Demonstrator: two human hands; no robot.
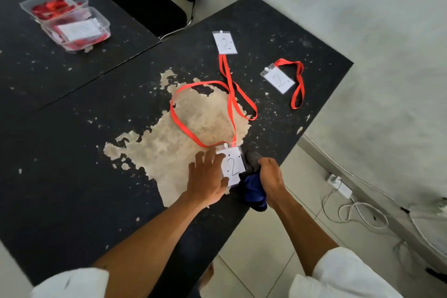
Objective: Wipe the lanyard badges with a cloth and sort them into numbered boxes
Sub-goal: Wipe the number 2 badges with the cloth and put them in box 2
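At the far left, on a second black table (pixel 29 75), two shallow rectangular boxes of clear, thin plastic stand touching each other: the farther box (pixel 54 5) holds a tangle of red straps, and the nearer box (pixel 76 29) shows a white card among more red. Behind the gap between the tables sits a black padded chair (pixel 150 9) on a metal frame. The main table (pixel 72 152) has a matte black top speckled with chips, and in its middle the coating has peeled away into a large ragged beige patch (pixel 169 147), rough and fibrous. The person's left hand (pixel 208 176) lies flat with fingers spread wide, pressing the left edge of the nearest badge (pixel 232 166), a clear soft sleeve over white paper marked "2", close to the table's near-right edge. Its flat red ribbon lanyard (pixel 205 83) loops over the bare patch. Just right of the badge, the right hand (pixel 269 174) is closed round a bunched blue and grey cloth (pixel 254 186). Two more badges marked "2" lie farther off, one (pixel 225 43) with its strap crossing the loop, one (pixel 278 79) toward the right corner: three badges in all. White sleeves cover both upper arms. On the right are pale floor tiles (pixel 266 249), a white power strip (pixel 338 185) with coiled cable, and a grey-white wall (pixel 362 7).
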